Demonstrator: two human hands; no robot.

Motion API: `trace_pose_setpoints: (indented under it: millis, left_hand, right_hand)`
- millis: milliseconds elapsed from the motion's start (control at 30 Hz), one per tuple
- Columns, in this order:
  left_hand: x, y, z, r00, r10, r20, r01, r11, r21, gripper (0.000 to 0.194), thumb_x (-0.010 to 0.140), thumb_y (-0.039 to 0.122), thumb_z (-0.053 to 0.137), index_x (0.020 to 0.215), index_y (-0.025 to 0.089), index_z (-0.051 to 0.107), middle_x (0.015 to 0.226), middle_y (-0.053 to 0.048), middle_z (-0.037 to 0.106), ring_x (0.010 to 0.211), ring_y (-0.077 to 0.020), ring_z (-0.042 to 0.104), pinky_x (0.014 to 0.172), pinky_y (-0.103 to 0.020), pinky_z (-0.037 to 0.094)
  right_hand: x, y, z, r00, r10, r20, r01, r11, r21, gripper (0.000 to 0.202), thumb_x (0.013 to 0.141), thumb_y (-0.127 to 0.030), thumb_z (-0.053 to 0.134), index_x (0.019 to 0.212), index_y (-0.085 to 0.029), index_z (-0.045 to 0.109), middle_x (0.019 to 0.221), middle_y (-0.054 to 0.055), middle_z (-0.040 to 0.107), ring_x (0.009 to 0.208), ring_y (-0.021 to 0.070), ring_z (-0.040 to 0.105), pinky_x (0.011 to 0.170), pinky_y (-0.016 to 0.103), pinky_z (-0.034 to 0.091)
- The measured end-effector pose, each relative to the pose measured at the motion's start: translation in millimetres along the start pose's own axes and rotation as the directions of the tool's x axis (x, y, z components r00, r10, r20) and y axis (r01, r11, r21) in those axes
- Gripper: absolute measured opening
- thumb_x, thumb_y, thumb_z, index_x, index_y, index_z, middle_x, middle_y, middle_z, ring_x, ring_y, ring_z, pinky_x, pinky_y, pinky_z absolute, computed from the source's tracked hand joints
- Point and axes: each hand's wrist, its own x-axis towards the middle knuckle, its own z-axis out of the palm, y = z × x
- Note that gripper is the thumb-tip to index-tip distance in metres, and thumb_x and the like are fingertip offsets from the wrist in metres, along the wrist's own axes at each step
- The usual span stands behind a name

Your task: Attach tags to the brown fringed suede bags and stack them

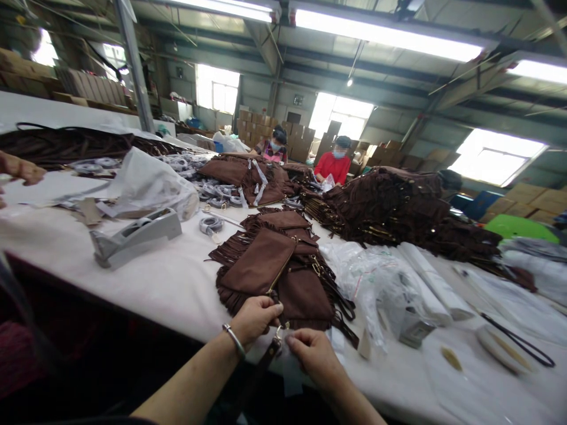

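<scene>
Brown fringed bags [257, 260] with gold zips lie piled in front of me at the table's edge. My left hand [256, 321], with a metal bangle on its wrist, is closed in a pinch at the lower corner of the top bag. Just under its fingertips hangs a gold metal clasp [278, 335], joined to a dark brown strap [261, 369] that drops over the edge. My right hand [315, 353] is closed beside the clasp, pinching a translucent plastic piece [291, 372] that hangs down. What exactly the left fingertips grip is partly hidden.
A grey tape dispenser [137, 236] stands left, near a coiled wrapped strap [211, 225]. Crumpled clear plastic bags [367, 277] and a tape roll [505, 348] lie right. A large heap of brown bags [390, 203] rises behind. Another person's hand [20, 168] is at far left; two people work across the table.
</scene>
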Motion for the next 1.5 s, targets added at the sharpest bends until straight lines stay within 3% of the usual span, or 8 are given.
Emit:
trace_pose_setpoints:
  millis: [200,600,833,1000,1233,1500]
  left_hand:
    - [0.7,-2.4,1.6,1.0,-0.014,0.01,0.014,1.0,-0.027,0.042,0.061,0.055,0.071,0.064,0.018,0.051,0.052,0.002,0.054,0.039,-0.0047,0.033,0.041,-0.022,0.019]
    - [1.4,-4.9,2.1,0.999,0.029,-0.041,-0.024,0.994,0.107,0.034,0.067,0.047,0.067,0.062,0.017,0.053,0.049,0.002,0.055,0.041,-0.007,0.037,0.042,-0.022,0.023]
    - [2.5,-6.1,2.8,1.0,-0.001,-0.018,0.002,0.997,0.075,0.038,0.065,0.052,0.067,0.064,0.018,0.05,0.049,0.003,0.054,0.039,-0.0056,0.035,0.04,-0.021,0.02]
    - [3.2,-7.9,3.1,1.0,-0.021,-0.009,0.022,0.999,0.04,0.039,0.062,0.052,0.068,0.064,0.018,0.05,0.047,0.004,0.053,0.038,-0.0045,0.034,0.039,-0.021,0.018]
    - [1.5,-2.9,0.5,0.998,-0.058,0.037,0.06,0.997,-0.046,0.044,0.058,0.056,0.07,0.064,0.019,0.046,0.048,0.005,0.051,0.037,-0.0035,0.032,0.038,-0.02,0.017]
    - [0.5,-3.7,3.8,0.995,-0.077,0.057,0.081,0.994,-0.075,0.049,0.055,0.059,0.073,0.065,0.019,0.046,0.048,0.005,0.051,0.037,-0.0034,0.032,0.038,-0.019,0.017]
  right_hand:
    - [-2.0,-7.2,1.5,1.0,0.006,0.015,-0.006,1.0,-0.003,0.029,0.072,-0.04,0.061,0.071,-0.013,0.072,0.053,-0.002,0.053,0.047,0.009,0.038,0.045,0.022,0.027]
    - [-2.5,-0.3,0.7,1.0,0.016,0.027,-0.017,0.999,0.032,0.035,0.074,-0.045,0.06,0.07,-0.011,0.067,0.048,-0.004,0.045,0.042,0.008,0.035,0.042,0.022,0.025]
    - [-3.4,-2.4,-4.0,0.996,-0.035,0.086,0.039,0.998,-0.055,0.035,0.078,-0.043,0.055,0.067,-0.012,0.065,0.049,-0.003,0.045,0.045,0.0084,0.037,0.044,0.022,0.026]
    - [-5.8,-4.8,-5.6,0.991,-0.038,0.132,0.041,0.999,-0.027,0.033,0.076,-0.043,0.056,0.07,-0.012,0.066,0.05,-0.004,0.044,0.045,0.0083,0.036,0.044,0.022,0.025]
    - [-1.9,-2.4,-5.8,0.998,0.042,0.038,-0.042,0.999,-0.006,0.023,0.067,-0.037,0.061,0.064,-0.014,0.062,0.048,-0.005,0.044,0.042,0.0077,0.035,0.042,0.022,0.025]
    - [-1.6,-1.7,-5.4,0.999,0.033,0.009,-0.033,0.999,-0.03,0.019,0.068,-0.033,0.061,0.064,-0.014,0.064,0.05,-0.004,0.046,0.043,0.0078,0.036,0.043,0.022,0.026]
